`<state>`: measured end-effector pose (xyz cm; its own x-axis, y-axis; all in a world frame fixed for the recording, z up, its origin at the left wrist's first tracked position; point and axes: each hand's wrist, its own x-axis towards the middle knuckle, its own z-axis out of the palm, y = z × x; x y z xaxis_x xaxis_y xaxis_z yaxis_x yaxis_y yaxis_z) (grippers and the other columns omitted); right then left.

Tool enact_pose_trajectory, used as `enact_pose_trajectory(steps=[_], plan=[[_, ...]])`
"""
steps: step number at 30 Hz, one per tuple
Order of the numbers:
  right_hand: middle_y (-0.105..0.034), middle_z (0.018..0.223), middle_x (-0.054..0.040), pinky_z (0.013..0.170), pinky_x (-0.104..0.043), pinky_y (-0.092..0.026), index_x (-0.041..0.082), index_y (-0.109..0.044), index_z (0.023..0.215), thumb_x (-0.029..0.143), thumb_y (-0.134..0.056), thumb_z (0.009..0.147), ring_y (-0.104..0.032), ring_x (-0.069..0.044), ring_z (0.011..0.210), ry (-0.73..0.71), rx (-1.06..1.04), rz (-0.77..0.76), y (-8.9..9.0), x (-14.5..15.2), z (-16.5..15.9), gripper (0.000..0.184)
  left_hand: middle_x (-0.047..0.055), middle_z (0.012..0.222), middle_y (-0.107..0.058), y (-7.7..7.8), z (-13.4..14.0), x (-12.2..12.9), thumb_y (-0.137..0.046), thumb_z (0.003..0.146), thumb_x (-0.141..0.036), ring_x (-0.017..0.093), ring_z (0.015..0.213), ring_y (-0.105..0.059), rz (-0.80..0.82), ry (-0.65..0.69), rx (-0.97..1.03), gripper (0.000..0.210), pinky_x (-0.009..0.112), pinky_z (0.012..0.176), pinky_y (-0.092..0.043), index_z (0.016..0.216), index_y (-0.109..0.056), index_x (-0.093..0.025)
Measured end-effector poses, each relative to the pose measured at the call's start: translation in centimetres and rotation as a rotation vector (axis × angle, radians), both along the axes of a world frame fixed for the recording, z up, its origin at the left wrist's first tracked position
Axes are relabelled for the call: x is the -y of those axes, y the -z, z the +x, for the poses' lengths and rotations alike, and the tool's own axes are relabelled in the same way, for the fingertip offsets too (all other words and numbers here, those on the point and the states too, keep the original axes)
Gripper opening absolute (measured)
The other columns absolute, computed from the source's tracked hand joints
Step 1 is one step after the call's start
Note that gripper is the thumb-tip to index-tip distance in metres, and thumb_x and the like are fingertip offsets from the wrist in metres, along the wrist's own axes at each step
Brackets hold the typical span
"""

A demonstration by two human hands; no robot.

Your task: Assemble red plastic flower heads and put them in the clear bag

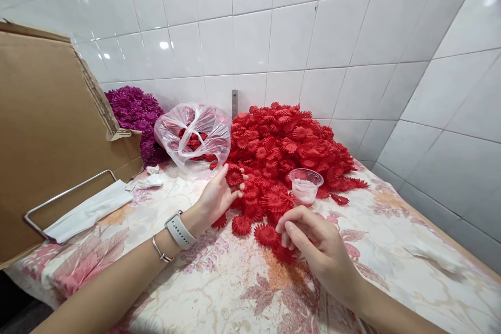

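Observation:
A red artificial flower head (234,176) rests in the fingers of my left hand (216,194), which is turned palm up at the front of the red heap. A grey watch band (180,230) and a thin bracelet circle that wrist. My right hand (313,242) hovers closer to me, thumb and fingertips pressed together; whether they pinch anything is hidden. Below and beside its fingertips lie loose red flower heads (265,234). Just beyond it stands a clear plastic cup (306,188) with whitish stuff inside. The large pile of red flower heads (289,141) rises behind both hands.
On the left stands a cardboard box (50,141) with a metal wire frame (68,195) and white paper (92,210) before it. Purple flowers (135,115) and a clear plastic bag (191,138) of red ones sit near the tiled wall (250,36). Floral cloth (211,287) covers the table.

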<state>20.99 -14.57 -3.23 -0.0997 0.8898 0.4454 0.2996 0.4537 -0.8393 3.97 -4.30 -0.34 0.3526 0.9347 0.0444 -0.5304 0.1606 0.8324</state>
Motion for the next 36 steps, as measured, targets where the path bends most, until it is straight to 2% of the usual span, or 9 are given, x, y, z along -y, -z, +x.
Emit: enact_pose_trajectory(steps=[6, 12, 16, 18, 22, 25, 27, 32, 36], plan=[[-0.056, 0.066, -0.0018, 0.047, -0.024, -0.041, 0.018, -0.051, 0.077, 0.032, -0.04, 0.086, -0.053, -0.013, 0.055, -0.002, 0.007, 0.0, 0.0, 0.0, 0.0, 0.02, 0.005, 0.074, -0.061, -0.4, -0.1, 0.1, -0.042, 0.085, -0.013, 0.008, 0.061, -0.056, -0.052, -0.021, 0.024, 0.021, 0.017, 0.058, -0.047, 0.086, -0.063, -0.009], [-0.055, 0.064, -0.0015, 0.049, -0.025, -0.041, 0.018, -0.051, 0.076, 0.031, -0.04, 0.086, -0.052, -0.013, 0.054, -0.001, 0.018, 0.019, -0.1, -0.1, -0.1, 0.019, 0.007, 0.085, -0.062, 0.0, 0.0, -0.2, -0.046, 0.084, -0.022, 0.012, 0.075, -0.058, -0.033, -0.07, -0.117, 0.021, 0.021, 0.071, -0.047, 0.081, -0.064, -0.011], [-0.054, 0.062, -0.0006, 0.048, -0.025, -0.041, 0.018, -0.051, 0.077, 0.03, -0.04, 0.086, -0.053, -0.013, 0.055, 0.002, 0.029, 0.025, -0.1, -0.1, -0.1, 0.018, 0.003, 0.086, -0.063, -0.3, -0.3, 0.5, -0.059, 0.075, -0.023, 0.014, 0.08, -0.056, 0.45, -0.135, -0.546, 0.012, 0.023, 0.072, -0.043, 0.084, -0.064, -0.017], [-0.054, 0.062, -0.0005, 0.049, -0.025, -0.041, 0.018, -0.051, 0.077, 0.028, -0.04, 0.086, -0.053, -0.013, 0.055, 0.005, 0.04, 0.036, -0.2, -0.1, 0.0, 0.017, 0.002, 0.079, -0.063, -0.7, -0.6, 1.3, -0.058, 0.076, -0.028, 0.013, 0.074, -0.055, 0.721, -0.028, -0.75, 0.012, 0.022, 0.069, -0.042, 0.08, -0.065, -0.018], [-0.054, 0.061, -0.0001, 0.05, -0.025, -0.041, 0.018, -0.052, 0.077, 0.026, -0.041, 0.085, -0.052, -0.013, 0.053, 0.048, 0.088, 0.082, -0.3, -0.2, 0.1, 0.016, 0.002, 0.075, -0.062, -1.0, -0.5, 2.9, -0.06, 0.074, -0.037, 0.013, 0.068, -0.055, 1.078, 0.365, -1.0, 0.021, 0.022, 0.063, -0.042, 0.08, -0.065, -0.017], [-0.054, 0.061, 0.0004, 0.051, -0.025, -0.041, 0.018, -0.052, 0.076, 0.024, -0.042, 0.085, -0.052, -0.012, 0.054, 0.075, 0.097, 0.12, -0.3, -0.2, 0.1, 0.015, 0.006, 0.087, -0.06, -0.1, 0.1, 3.6, -0.066, 0.067, -0.039, 0.018, 0.078, -0.054, 1.332, 0.397, -1.169, 0.035, 0.025, 0.066, -0.041, 0.093, -0.062, -0.016], [-0.054, 0.062, 0.0003, 0.052, -0.025, -0.042, 0.018, -0.052, 0.075, 0.024, -0.042, 0.085, -0.052, -0.012, 0.054, 0.078, 0.093, 0.129, -0.3, -0.2, 0.1, 0.015, 0.007, 0.09, -0.059, 0.6, 0.5, 3.8, -0.065, 0.068, -0.036, 0.018, 0.08, -0.052, 1.424, 0.362, -1.23, 0.031, 0.026, 0.066, -0.041, 0.091, -0.062, -0.015], [-0.054, 0.061, 0.0004, 0.05, -0.024, -0.041, 0.018, -0.052, 0.075, 0.023, -0.042, 0.084, -0.052, -0.012, 0.053, 0.1, 0.097, 0.136, -0.4, -0.1, 0.1, 0.015, 0.004, 0.087, -0.056, 0.8, 0.5, 3.7, -0.059, 0.075, -0.025, 0.014, 0.078, -0.051, 1.359, 0.376, -1.139, 0.011, 0.022, 0.066, -0.041, 0.07, -0.058, -0.015], [-0.055, 0.062, 0.0, 0.048, -0.024, -0.041, 0.018, -0.052, 0.076, 0.024, -0.042, 0.084, -0.052, -0.012, 0.053, 0.13, 0.05, 0.132, -0.4, -0.3, 0.2, 0.015, 0.003, 0.08, -0.057, -0.4, 0.0, 3.4, -0.052, 0.081, -0.026, 0.013, 0.074, -0.052, 1.165, 0.297, -1.029, 0.012, 0.022, 0.068, -0.041, 0.075, -0.055, -0.016]])
